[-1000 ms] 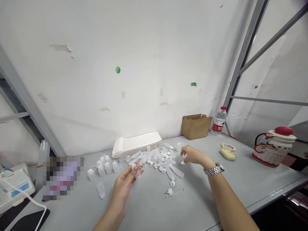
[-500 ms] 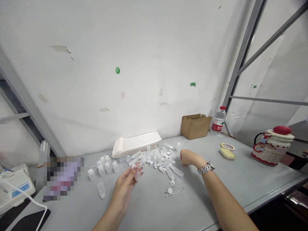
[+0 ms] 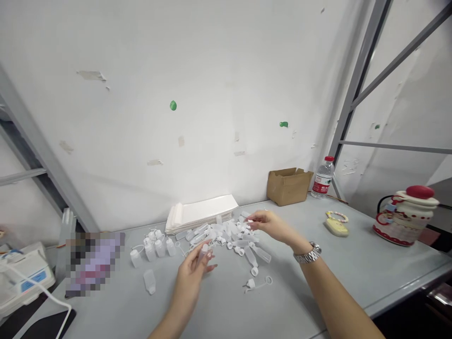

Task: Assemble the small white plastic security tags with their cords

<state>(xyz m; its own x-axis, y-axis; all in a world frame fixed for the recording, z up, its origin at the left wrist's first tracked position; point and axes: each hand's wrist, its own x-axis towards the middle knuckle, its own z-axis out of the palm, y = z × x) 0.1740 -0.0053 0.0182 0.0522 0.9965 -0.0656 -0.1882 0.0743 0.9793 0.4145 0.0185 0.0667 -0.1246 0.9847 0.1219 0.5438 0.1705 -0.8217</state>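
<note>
My left hand (image 3: 196,263) is closed around a small translucent squeeze bottle (image 3: 203,252), its neck up, in front of the pile. At the right side of the pile of loose bottles and white caps (image 3: 229,230), my right hand (image 3: 266,223) has its thumb and fingers pinched together; what lies between the fingertips is too small to make out. Several capped bottles (image 3: 160,248) stand in a group on the left. One uncapped bottle (image 3: 149,281) lies before them. A needle-tip cap with a ring strap (image 3: 251,283) lies in front of the pile.
Behind the pile lies a stack of white sheets (image 3: 205,212). A cardboard box (image 3: 289,187), a water bottle (image 3: 322,179), a yellow case (image 3: 336,227) and a decorated jar (image 3: 405,219) stand or lie to the right. A white device (image 3: 26,273) with a cable is at far left.
My right hand has moved left from beside the pile to over its right side, covering the bottle that stood there. The bottle in my left hand has turned more upright.
</note>
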